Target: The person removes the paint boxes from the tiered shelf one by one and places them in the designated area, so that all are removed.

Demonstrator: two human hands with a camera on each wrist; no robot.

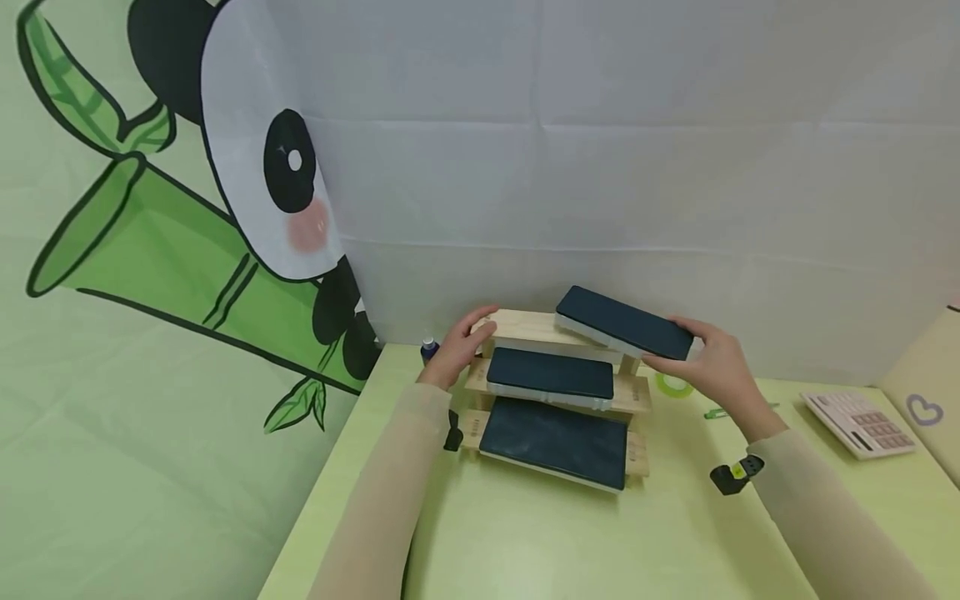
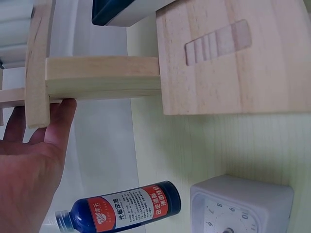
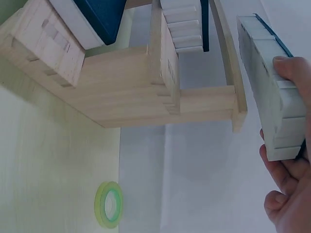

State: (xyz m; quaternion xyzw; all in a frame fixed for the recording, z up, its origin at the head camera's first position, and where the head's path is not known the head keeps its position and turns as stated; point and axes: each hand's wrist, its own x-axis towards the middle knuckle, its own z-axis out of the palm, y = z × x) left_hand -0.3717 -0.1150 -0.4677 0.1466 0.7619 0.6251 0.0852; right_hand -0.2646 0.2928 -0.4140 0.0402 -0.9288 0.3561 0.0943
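1. The rack stands at 12 o'clock on the tabletop, its two lower steps each carrying a dark case. My left hand steadies its top step at 9 o'clock, fingers fairly straight against the wood. If that hand gives way, I judge the rack could shift.
2. The case sits tilted, partly over the top step at 2 o'clock, so it may slide off.
3. My right hand clamps its right end, thumb on top, fingers curled beneath.
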